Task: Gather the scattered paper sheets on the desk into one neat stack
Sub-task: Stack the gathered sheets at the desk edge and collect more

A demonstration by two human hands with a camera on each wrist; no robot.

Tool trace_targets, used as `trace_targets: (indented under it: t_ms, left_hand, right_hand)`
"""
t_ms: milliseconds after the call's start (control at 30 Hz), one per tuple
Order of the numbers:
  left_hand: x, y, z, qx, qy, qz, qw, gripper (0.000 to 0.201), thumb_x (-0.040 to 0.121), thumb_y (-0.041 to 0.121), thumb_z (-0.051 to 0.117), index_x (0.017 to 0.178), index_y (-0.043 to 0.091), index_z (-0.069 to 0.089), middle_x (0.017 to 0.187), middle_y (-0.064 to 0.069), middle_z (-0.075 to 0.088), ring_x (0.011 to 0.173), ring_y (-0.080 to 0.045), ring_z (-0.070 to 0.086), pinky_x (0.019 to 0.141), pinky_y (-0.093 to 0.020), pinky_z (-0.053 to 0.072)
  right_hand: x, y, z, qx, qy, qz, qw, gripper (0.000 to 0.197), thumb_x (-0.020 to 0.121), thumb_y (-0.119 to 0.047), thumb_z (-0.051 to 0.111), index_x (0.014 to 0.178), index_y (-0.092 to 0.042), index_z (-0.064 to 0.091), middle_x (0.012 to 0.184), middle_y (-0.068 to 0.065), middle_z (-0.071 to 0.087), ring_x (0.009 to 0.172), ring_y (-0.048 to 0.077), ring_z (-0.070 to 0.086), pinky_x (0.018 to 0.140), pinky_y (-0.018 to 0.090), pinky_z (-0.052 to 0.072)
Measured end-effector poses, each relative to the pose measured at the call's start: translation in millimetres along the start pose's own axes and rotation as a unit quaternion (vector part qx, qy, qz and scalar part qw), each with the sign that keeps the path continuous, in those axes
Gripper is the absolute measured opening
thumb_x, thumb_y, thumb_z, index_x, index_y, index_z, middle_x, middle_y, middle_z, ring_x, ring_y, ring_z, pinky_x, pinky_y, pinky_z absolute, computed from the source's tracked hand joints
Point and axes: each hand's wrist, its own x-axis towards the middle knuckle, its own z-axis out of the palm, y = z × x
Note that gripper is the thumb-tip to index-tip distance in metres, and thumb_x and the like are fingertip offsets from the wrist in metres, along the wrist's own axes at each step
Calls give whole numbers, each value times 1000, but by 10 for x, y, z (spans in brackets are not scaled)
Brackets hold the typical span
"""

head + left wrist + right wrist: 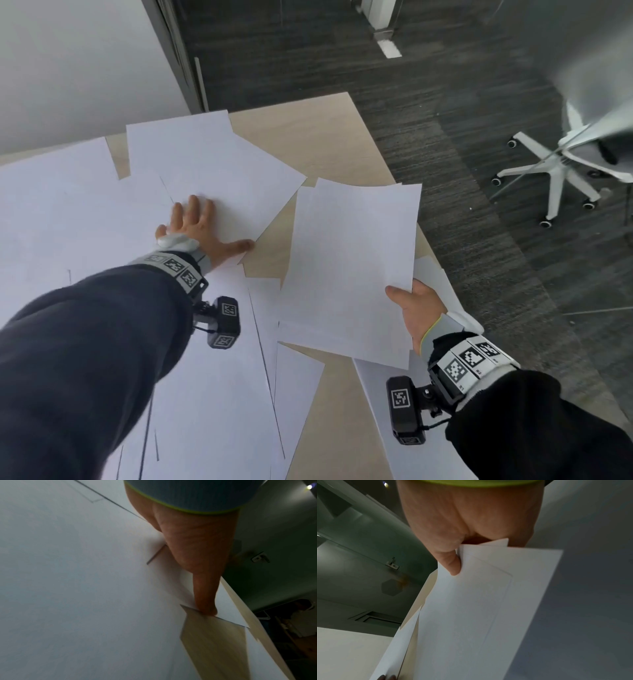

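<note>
White paper sheets lie scattered over the pale wooden desk [318, 137]. My left hand [202, 226] lies flat with spread fingers on one sheet [226, 171] near the desk's middle, its thumb [205, 601] at that sheet's near corner. My right hand [416, 308] pinches a small bundle of sheets [349, 267] at its near right corner, thumb [452, 563] on top, and holds it lifted above the desk's right side. More loose sheets [212, 394] overlap under my left forearm, and another [376, 394] lies beneath my right wrist.
The desk's right edge [387, 164] drops to dark carpet [445, 102]. A white swivel chair [565, 164] stands on the carpet to the right. A pale wall [68, 61] runs behind the desk on the left.
</note>
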Motion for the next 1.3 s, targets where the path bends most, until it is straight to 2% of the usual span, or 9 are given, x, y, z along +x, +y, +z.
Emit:
trace_targets:
  t_ms: [300,667,767,833,900,1033,1133,1233,1300]
  left_hand:
    - [24,91,22,18,-2,88,996,127,55,93,58,157,41,3,167,17,-4,154,-17,0,117,-56,21]
    - [-75,372,-57,-21,26,68,997,83,73,81,51,145,41,36,156,15,37,143,-22,29,109,-52,27]
    - [-136,506,-139,-52,36,55,996,56,78,80,41,117,43,54,115,9,65,109,-24,50,94,-47,33]
    - [-245,663,-210,-78,43,36,995,52,81,81,37,100,37,57,88,6,62,77,-19,47,89,-45,36]
    - [-364,834,-260,-100,45,22,994,51,84,80,38,95,34,56,80,4,58,67,-15,38,83,-42,37]
    - [-492,1124,-140,-193,20,32,980,71,65,99,32,89,37,59,81,7,66,82,-27,57,83,-42,48]
    - [-655,1320,-43,-236,-38,59,969,93,51,108,29,113,46,59,106,9,69,95,-27,65,87,-47,54]
    - [-894,1528,96,-172,-73,122,975,103,63,102,31,141,36,46,154,4,43,142,-27,40,114,-56,34]
    - [-1039,1598,222,-120,-88,148,978,112,60,104,25,148,37,38,167,6,18,155,-23,11,122,-58,15]
  right_hand:
    - [59,8,-30,34,2,-8,999,22,93,-2,59,91,-22,69,89,3,72,80,21,66,78,37,53]
    - [9,-1,-212,77,36,-9,996,21,95,-2,57,109,-13,68,96,3,72,83,20,67,80,35,55]
    - [23,31,-292,66,64,-11,996,20,95,-5,57,104,-19,69,89,-1,72,82,20,68,77,35,58]
    - [33,52,-335,59,88,-7,994,21,93,-10,60,99,-27,70,91,-1,74,90,27,69,91,49,55]
    - [25,47,-350,63,100,-4,993,24,93,-9,58,110,-23,69,94,-1,73,94,30,67,95,54,52]
    - [-44,-11,-301,71,89,-8,993,28,94,-8,57,118,-20,66,97,-1,72,97,29,67,95,49,53]
    - [-55,-20,-229,76,63,6,995,26,95,-12,57,114,-27,67,93,-4,73,88,23,69,89,45,55]
    - [-95,-45,-145,80,53,24,995,13,95,-34,56,100,-35,68,95,-1,75,91,27,71,87,47,57]
    - [-104,-46,-108,62,59,56,995,39,82,-67,52,101,-36,67,98,1,75,92,29,72,87,51,57]
